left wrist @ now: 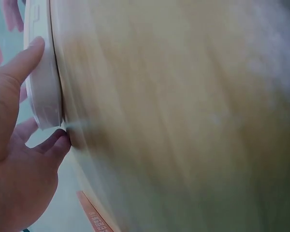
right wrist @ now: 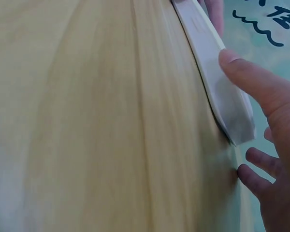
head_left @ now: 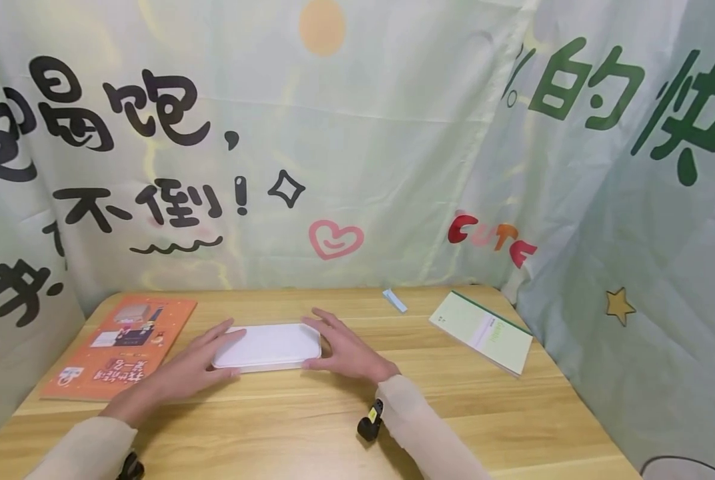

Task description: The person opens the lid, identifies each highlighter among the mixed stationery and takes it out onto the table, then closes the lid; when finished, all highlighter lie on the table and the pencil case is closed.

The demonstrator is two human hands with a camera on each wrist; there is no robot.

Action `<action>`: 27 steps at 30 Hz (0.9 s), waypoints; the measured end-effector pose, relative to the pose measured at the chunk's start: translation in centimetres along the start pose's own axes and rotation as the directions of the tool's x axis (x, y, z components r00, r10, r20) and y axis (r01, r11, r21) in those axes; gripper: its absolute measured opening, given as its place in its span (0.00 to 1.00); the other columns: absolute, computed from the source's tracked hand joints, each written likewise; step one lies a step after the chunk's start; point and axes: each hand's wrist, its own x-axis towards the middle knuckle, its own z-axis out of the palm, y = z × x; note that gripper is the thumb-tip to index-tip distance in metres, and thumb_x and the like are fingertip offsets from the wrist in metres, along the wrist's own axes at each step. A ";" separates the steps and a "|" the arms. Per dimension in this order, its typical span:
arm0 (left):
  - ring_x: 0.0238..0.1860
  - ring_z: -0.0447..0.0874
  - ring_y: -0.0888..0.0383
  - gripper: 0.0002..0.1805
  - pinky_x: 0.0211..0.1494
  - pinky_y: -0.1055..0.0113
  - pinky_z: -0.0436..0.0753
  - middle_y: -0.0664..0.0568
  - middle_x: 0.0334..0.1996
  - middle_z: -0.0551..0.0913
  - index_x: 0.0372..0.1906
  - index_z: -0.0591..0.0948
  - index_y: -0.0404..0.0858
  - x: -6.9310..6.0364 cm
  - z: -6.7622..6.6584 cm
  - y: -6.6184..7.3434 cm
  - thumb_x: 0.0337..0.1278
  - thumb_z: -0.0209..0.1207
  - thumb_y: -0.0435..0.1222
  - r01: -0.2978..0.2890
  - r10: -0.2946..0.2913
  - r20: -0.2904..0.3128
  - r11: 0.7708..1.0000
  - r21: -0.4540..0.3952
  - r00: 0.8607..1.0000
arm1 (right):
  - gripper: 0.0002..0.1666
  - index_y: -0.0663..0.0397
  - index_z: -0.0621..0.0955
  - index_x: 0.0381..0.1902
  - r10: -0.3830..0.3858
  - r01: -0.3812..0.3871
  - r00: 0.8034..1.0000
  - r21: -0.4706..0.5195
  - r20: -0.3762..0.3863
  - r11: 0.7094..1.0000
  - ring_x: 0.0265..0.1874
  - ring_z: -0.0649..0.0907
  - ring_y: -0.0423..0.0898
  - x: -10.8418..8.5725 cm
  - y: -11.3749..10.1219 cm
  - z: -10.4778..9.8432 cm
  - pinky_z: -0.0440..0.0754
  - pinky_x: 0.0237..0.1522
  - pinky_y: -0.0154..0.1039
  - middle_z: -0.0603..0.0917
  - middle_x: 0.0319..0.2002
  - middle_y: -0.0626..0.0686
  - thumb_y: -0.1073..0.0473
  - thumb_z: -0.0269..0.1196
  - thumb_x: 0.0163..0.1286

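A flat white lidded box (head_left: 267, 347) lies on the wooden table, its long side facing me. My left hand (head_left: 195, 363) holds its left end, thumb at the front and fingers over the far left corner. At the other end, my right hand (head_left: 351, 350) grips with the thumb at the front right corner and fingers towards the back. The left wrist view shows the left thumb (left wrist: 31, 60) on the box's side wall. In the right wrist view the right thumb (right wrist: 244, 72) touches the upper edge. The contents are hidden.
An orange book (head_left: 120, 350) lies at the left of the table (head_left: 285, 427). On the right is a pale green notebook (head_left: 480, 333) with a dark green edge. A small light blue strip (head_left: 395, 300) lies near the back edge, before a printed curtain (head_left: 393, 147).
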 end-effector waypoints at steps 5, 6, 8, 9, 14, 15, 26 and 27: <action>0.81 0.60 0.21 0.46 0.74 0.18 0.63 0.30 0.85 0.58 0.84 0.69 0.42 0.3 0.1 0.0 0.68 0.71 0.56 0.011 -0.011 0.011 1.000 0.001 1.000 | 0.50 0.36 0.69 0.85 -0.027 0.027 0.999 -0.001 0.022 1.000 0.86 0.64 0.53 0.6 -0.2 0.5 0.67 0.84 0.59 0.60 0.88 0.52 0.39 0.76 0.71; 0.80 0.60 0.21 0.46 0.75 0.19 0.64 0.30 0.85 0.58 0.83 0.69 0.42 0.4 0.1 0.0 0.68 0.71 0.55 0.011 -0.011 0.013 1.000 0.002 1.000 | 0.49 0.36 0.69 0.84 -0.037 0.037 0.999 -0.004 0.026 0.999 0.86 0.64 0.54 0.7 -0.2 0.6 0.67 0.84 0.58 0.61 0.88 0.53 0.40 0.76 0.71; 0.80 0.61 0.22 0.45 0.75 0.20 0.66 0.29 0.84 0.59 0.83 0.70 0.42 0.5 0.1 0.1 0.68 0.72 0.54 0.013 -0.013 0.019 1.000 0.005 1.000 | 0.47 0.37 0.70 0.84 -0.055 0.055 0.998 -0.018 0.032 0.998 0.85 0.66 0.54 0.7 -0.1 0.7 0.68 0.83 0.57 0.63 0.87 0.54 0.41 0.75 0.72; 0.80 0.62 0.22 0.45 0.75 0.21 0.67 0.29 0.84 0.60 0.83 0.70 0.42 0.6 0.0 0.2 0.68 0.72 0.53 0.011 -0.011 0.020 1.000 0.005 1.000 | 0.46 0.38 0.71 0.84 -0.064 0.065 0.997 -0.021 0.034 0.998 0.84 0.66 0.53 0.8 -0.1 0.8 0.68 0.83 0.56 0.64 0.86 0.55 0.42 0.75 0.73; 0.79 0.63 0.22 0.42 0.75 0.23 0.69 0.29 0.83 0.61 0.81 0.73 0.40 0.7 -0.2 0.3 0.68 0.73 0.49 -0.019 0.019 0.026 1.000 0.001 0.999 | 0.45 0.41 0.72 0.83 -0.090 0.091 0.995 -0.038 0.042 0.995 0.81 0.70 0.53 1.1 0.1 0.7 0.73 0.80 0.52 0.66 0.84 0.57 0.45 0.75 0.73; 0.79 0.63 0.22 0.41 0.75 0.23 0.68 0.28 0.83 0.61 0.81 0.73 0.40 0.7 -0.2 0.4 0.68 0.73 0.48 -0.027 0.027 0.028 1.000 -0.002 0.999 | 0.45 0.42 0.72 0.83 -0.093 0.095 0.995 -0.049 0.042 0.994 0.80 0.71 0.53 1.2 0.1 0.6 0.74 0.79 0.51 0.67 0.84 0.57 0.44 0.75 0.73; 0.76 0.70 0.24 0.41 0.72 0.24 0.73 0.31 0.80 0.69 0.76 0.80 0.44 1.6 -1.1 0.1 0.60 0.77 0.53 -0.031 0.029 0.058 0.999 0.043 0.998 | 0.45 0.45 0.70 0.84 -0.084 0.096 0.993 -0.161 0.082 0.982 0.80 0.71 0.55 1.2 -0.7 0.3 0.74 0.79 0.50 0.66 0.84 0.60 0.46 0.72 0.74; 0.75 0.71 0.24 0.41 0.72 0.24 0.73 0.31 0.79 0.70 0.76 0.80 0.45 1.7 -1.3 0.0 0.59 0.77 0.54 -0.034 0.030 0.065 0.998 0.060 0.997 | 0.45 0.44 0.70 0.84 -0.085 0.098 0.993 -0.169 0.083 0.981 0.80 0.70 0.55 1.3 -0.7 0.3 0.73 0.80 0.50 0.66 0.84 0.60 0.46 0.72 0.74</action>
